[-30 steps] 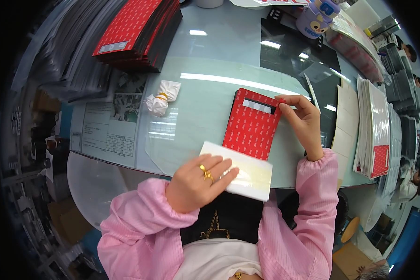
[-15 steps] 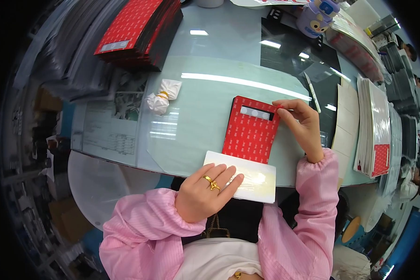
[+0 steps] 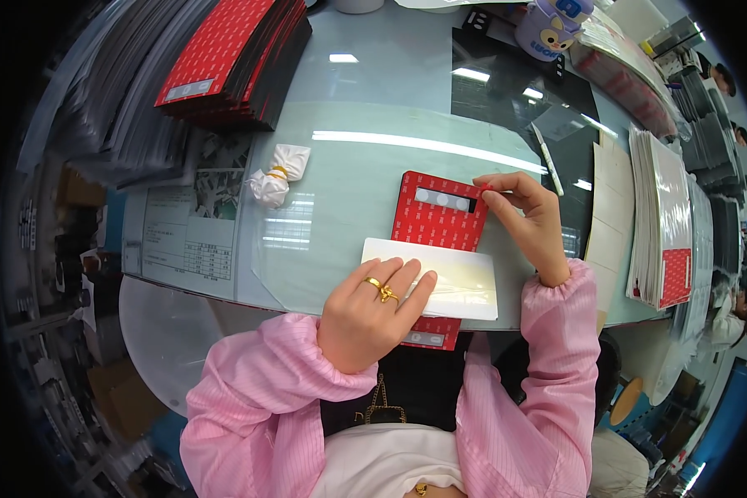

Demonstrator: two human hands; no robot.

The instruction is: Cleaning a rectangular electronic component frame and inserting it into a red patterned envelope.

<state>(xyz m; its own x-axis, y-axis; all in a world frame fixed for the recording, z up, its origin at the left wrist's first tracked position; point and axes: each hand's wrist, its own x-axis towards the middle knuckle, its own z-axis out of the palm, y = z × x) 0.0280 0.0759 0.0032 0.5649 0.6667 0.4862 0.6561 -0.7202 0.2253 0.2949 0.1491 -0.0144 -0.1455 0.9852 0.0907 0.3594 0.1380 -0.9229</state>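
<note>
A flat panel covered in red printed film (image 3: 440, 226), with a pale strip holding round dots near its far end, lies at the table's near edge. Across it rests a white rectangular pad (image 3: 465, 286) with a glossy, yellowish top. My left hand (image 3: 372, 311), wearing a gold ring, has its fingers laid over the pad's left part; its thumb is hidden, apparently beneath. Past the pad, the panel's near end shows again. At the panel's far right corner, my right hand (image 3: 527, 216) pinches a small bit of red film between thumb and forefinger.
Back left stand a stack of red-faced panels (image 3: 216, 58) and sheets in clear sleeves (image 3: 133, 91). A tied white bundle (image 3: 280, 174) lies left of the panel. To the right are a white pen (image 3: 548, 162), cardboard (image 3: 607, 224) and stacked sleeves (image 3: 657, 216). A purple cup (image 3: 549, 31) stands behind.
My left hand has slid the white pad away from me along the red panel, uncovering its near end. My right hand keeps its pinch at the corner.
</note>
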